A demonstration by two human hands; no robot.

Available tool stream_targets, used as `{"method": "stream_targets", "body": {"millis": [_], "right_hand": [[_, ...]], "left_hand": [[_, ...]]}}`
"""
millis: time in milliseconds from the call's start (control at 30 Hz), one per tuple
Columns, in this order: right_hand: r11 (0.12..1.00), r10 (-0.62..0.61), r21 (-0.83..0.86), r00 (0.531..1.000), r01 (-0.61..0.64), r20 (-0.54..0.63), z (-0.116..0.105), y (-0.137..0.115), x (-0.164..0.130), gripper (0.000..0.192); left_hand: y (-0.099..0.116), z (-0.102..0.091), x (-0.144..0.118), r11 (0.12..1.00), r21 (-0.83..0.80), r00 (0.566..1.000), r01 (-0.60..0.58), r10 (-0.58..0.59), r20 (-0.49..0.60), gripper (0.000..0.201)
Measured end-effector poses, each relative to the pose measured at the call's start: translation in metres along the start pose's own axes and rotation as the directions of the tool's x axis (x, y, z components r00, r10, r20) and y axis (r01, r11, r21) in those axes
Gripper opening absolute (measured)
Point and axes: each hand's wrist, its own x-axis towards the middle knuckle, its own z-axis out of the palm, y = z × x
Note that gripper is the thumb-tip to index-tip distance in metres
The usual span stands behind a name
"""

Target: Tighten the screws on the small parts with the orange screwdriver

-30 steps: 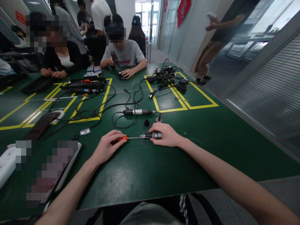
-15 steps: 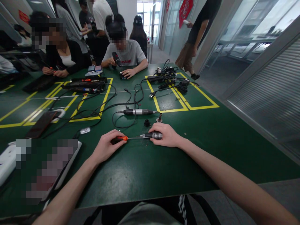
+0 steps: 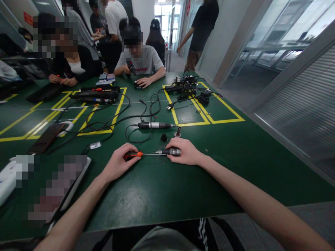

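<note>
Screwdriver [image 3: 140,154] met a small cylindrical handpiece [image 3: 170,151] on the green table [image 3: 162,188].
Left hand [image 3: 117,164] gripped the orange-black handle; right hand [image 3: 184,152] closed around the handpiece.

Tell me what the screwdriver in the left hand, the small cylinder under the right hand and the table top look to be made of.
Screwdriver: orange and black handle, likely plastic; thin bright shaft, likely steel. Cylinder: dark body with a silvery, textured band, probably metal, though plastic parts cannot be ruled out. Table top: green mat with a soft sheen, likely rubber or vinyl.

Orange-handled screwdriver [image 3: 136,154] lying flat, tip in a dark cylindrical tool [image 3: 171,151]
</note>
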Motion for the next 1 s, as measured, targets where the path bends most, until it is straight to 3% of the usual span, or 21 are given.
{"method": "stream_targets", "body": {"millis": [233,500,767,1000], "right_hand": [[1.0,0.007,0.001,1.0,-0.007,0.007,0.0005,0.0007,0.0002,0.016],[1.0,0.001,0.006,1.0,-0.002,0.008,0.0008,0.0013,-0.0002,0.016],[1.0,0.007,0.005,1.0,-0.007,0.008,0.0017,0.0025,-0.0009,0.015],[1.0,0.016,0.003,1.0,-0.016,0.009,0.002,0.0027,-0.0009,0.016]], "left_hand": [[-0.0017,0.001,0.0015,1.0,-0.015,0.998,0.02,-0.021,-0.062,0.027],[0.0025,0.0007,0.0019,0.998,-0.048,0.998,0.05,-0.052,-0.031,0.023],[0.0013,0.0002,0.0014,0.975,-0.148,0.986,0.166,-0.168,0.0,0.027],[0.0057,-0.0008,0.0023,0.969,-0.049,0.97,0.242,-0.241,0.037,0.035]]}}
